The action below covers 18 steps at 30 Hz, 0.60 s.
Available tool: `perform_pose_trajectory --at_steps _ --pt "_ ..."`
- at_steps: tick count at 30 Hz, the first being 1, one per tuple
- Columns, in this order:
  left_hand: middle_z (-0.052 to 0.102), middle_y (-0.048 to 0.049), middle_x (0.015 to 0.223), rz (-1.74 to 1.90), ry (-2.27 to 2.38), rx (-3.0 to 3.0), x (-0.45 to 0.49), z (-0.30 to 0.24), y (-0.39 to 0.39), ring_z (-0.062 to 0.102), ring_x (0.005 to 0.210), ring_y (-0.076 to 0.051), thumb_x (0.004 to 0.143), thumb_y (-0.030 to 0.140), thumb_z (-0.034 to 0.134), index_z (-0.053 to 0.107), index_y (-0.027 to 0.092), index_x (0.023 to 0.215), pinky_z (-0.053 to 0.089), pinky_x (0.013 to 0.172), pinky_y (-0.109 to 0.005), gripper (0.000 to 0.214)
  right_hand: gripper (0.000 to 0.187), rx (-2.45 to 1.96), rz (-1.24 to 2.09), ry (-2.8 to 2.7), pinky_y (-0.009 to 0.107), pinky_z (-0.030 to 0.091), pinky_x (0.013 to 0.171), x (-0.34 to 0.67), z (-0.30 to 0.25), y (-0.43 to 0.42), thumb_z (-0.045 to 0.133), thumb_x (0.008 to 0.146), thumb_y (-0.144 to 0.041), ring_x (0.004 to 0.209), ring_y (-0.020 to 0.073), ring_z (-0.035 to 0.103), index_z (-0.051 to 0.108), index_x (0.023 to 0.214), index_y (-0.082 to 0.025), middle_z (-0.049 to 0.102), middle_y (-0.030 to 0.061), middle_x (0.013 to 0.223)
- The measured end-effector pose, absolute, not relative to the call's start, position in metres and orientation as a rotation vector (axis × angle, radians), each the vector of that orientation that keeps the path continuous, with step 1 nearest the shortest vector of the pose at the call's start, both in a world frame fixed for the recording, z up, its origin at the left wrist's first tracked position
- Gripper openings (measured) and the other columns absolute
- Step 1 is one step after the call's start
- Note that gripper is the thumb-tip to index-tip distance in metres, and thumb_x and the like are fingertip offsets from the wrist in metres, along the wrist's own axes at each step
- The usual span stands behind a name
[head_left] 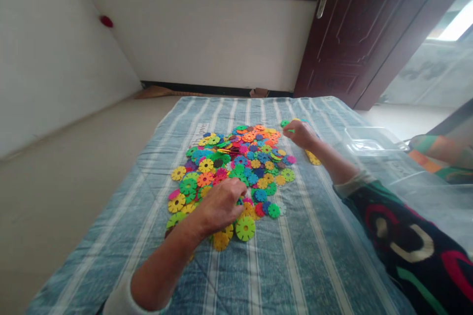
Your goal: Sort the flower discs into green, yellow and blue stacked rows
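A heap of notched, flower-shaped plastic discs (240,160) in many colours spreads over the bed-like surface's striped blue cloth (295,256). My left hand (223,202) is over the near part of the heap, fingers curled together. A bit of blue-green shows at its fingertips; whether it is gripped or lies beneath, I cannot tell. Farther off to the right, my right hand (301,134) pinches a small green disc (291,131), seen only in part. Close by it lie another green disc (284,123) and a yellow piece (313,157), partly hidden behind the wrist.
Clear plastic containers (373,140) stand at the right edge. Beside them is blurred patterned fabric (428,150), possibly a person's sleeve. A dark red door (354,24) and a white wall (207,39) with a ledge of small objects are beyond the cloth.
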State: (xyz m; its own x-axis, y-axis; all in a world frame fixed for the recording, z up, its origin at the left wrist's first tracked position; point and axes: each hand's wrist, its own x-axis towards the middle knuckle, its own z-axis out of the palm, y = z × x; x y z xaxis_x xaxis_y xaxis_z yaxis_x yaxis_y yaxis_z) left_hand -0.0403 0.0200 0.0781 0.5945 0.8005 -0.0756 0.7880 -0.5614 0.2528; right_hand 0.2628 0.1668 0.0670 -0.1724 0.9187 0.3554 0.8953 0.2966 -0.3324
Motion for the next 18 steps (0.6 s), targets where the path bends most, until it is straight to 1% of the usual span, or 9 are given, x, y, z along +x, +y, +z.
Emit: perform_pose_trajectory --at_steps 3,5,6,8,11,13,16,18 --pt "0.065 -0.005 0.089 0.112 1.271 2.521 -0.045 0.08 0.025 0.06 0.086 -0.02 0.069 0.01 0.056 0.06 0.018 0.083 0.045 0.076 -0.03 0.016 0.013 -1.257 0.189 -2.204 0.031 0.048 0.08 0.229 0.065 0.119 0.062 0.086 -0.021 0.086 0.0184 0.065 0.075 0.086 -0.019 0.071 0.0061 0.091" --pt "0.065 -0.0042 0.088 0.137 1.272 2.496 -0.048 0.083 0.028 0.06 0.084 -0.02 0.069 0.012 0.058 0.06 0.018 0.083 0.045 0.075 -0.029 0.016 0.012 -1.051 0.269 -2.276 0.031 0.048 0.081 0.205 0.064 0.085 0.063 0.088 -0.024 0.086 0.0168 0.064 0.074 0.085 -0.02 0.07 0.0048 0.091" --pt "0.064 -0.0035 0.086 0.139 1.28 2.493 -0.05 0.084 0.029 0.06 0.082 -0.02 0.069 0.013 0.059 0.06 0.018 0.082 0.045 0.073 -0.029 0.014 0.012 -0.966 0.316 -2.325 0.031 0.048 0.083 0.194 0.063 0.069 0.063 0.089 -0.025 0.091 0.0168 0.063 0.073 0.087 -0.02 0.069 0.0049 0.094" --pt "0.063 -0.0022 0.082 0.13 1.314 2.507 -0.053 0.086 0.031 0.06 0.079 -0.02 0.069 0.014 0.06 0.06 0.019 0.079 0.043 0.07 -0.029 0.011 0.011 -0.879 0.338 -2.395 0.032 0.048 0.084 0.173 0.06 0.044 0.064 0.089 -0.027 0.097 0.0179 0.061 0.073 0.09 -0.021 0.068 0.0058 0.1" --pt "0.062 -0.0019 0.08 0.129 1.361 2.555 -0.057 0.087 0.034 0.06 0.079 -0.019 0.07 0.014 0.06 0.061 0.019 0.077 0.043 0.07 -0.028 0.009 0.011 -0.931 0.253 -2.466 0.036 0.048 0.086 0.151 0.055 0.022 0.067 0.088 -0.029 0.1 0.0208 0.058 0.073 0.091 -0.02 0.065 0.0085 0.106" --pt "0.063 -0.0026 0.082 0.129 1.386 2.584 -0.059 0.086 0.035 0.061 0.08 -0.02 0.071 0.013 0.059 0.062 0.019 0.077 0.043 0.07 -0.028 0.009 0.017 -0.98 0.18 -2.497 0.039 0.047 0.089 0.141 0.051 0.015 0.071 0.085 -0.034 0.107 0.0243 0.055 0.072 0.094 -0.02 0.063 0.0103 0.109" --pt "0.065 -0.0038 0.083 0.071 1.411 2.62 -0.06 0.086 0.035 0.062 0.082 -0.02 0.071 0.014 0.06 0.064 0.019 0.075 0.044 0.071 -0.028 0.007 0.035 -1.02 0.117 -2.521 0.044 0.045 0.096 0.132 0.045 0.01 0.079 0.076 -0.045 0.119 0.0295 0.047 0.071 0.1 -0.02 0.06 0.0124 0.118" --pt "0.066 -0.0046 0.082 0.021 1.418 2.637 -0.059 0.088 0.034 0.062 0.082 -0.021 0.071 0.016 0.062 0.065 0.019 0.073 0.045 0.07 -0.029 0.005 0.041 -1.052 0.109 -2.52 0.047 0.044 0.098 0.129 0.042 0.008 0.081 0.073 -0.047 0.124 0.0315 0.044 0.071 0.103 -0.02 0.058 0.0135 0.123"
